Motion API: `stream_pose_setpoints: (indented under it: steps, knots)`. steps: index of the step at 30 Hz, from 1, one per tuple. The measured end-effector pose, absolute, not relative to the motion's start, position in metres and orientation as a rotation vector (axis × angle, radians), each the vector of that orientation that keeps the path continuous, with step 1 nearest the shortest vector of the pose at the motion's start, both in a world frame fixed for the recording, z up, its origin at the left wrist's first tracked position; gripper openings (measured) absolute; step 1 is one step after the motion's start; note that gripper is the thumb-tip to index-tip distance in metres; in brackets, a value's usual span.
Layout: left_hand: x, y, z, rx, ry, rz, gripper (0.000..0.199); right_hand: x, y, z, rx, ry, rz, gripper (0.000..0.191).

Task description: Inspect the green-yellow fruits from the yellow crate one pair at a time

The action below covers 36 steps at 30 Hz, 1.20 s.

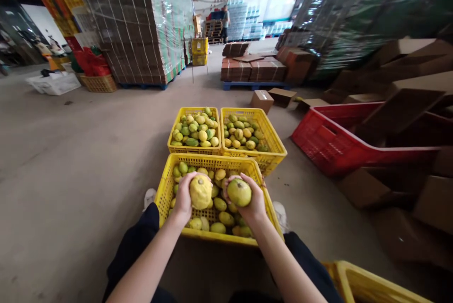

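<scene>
My left hand is wrapped round a lumpy yellow lemon, its stem end facing up towards me. In my right hand is a rounder, greenish-yellow lemon. Both fruits are held side by side, apart from each other, above a yellow plastic crate between my legs. Green and yellow lemons lie loose in that crate, partly hidden by my hands.
Beyond stand two more yellow crates, the left and the right, both holding fruit. A red crate with cardboard is on the right. Another yellow crate shows at bottom right. Wrapped carton stacks and a distant person are behind.
</scene>
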<state>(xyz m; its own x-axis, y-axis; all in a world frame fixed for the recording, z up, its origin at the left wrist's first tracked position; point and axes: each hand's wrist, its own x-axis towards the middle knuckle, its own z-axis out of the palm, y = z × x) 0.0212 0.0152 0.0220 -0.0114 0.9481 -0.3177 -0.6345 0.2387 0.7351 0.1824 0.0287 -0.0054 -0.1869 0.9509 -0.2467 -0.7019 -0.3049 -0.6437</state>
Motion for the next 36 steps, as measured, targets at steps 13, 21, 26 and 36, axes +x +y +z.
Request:
stream_pose_setpoints:
  steps: [13, 21, 26, 36]
  knots:
    - [0.003, 0.025, 0.034, 0.080, 0.876, 1.255, 0.036, 0.164, 0.028, -0.018, -0.739, -0.452, 1.834, 0.026]
    - [-0.006, 0.027, 0.028, -0.070, 0.766, 1.260, 0.035, 0.167, 0.026, -0.018, -0.783, -0.358, 1.868, 0.026]
    - [-0.008, 0.029, 0.014, -0.133, 0.752, 1.176, 0.024, 0.167, 0.029, -0.019, -0.845, -0.205, 1.805, 0.014]
    - [-0.006, 0.026, 0.039, -0.033, 0.757, 1.214, 0.033, 0.169, 0.033, -0.018, -1.010, -0.336, 1.961, 0.031]
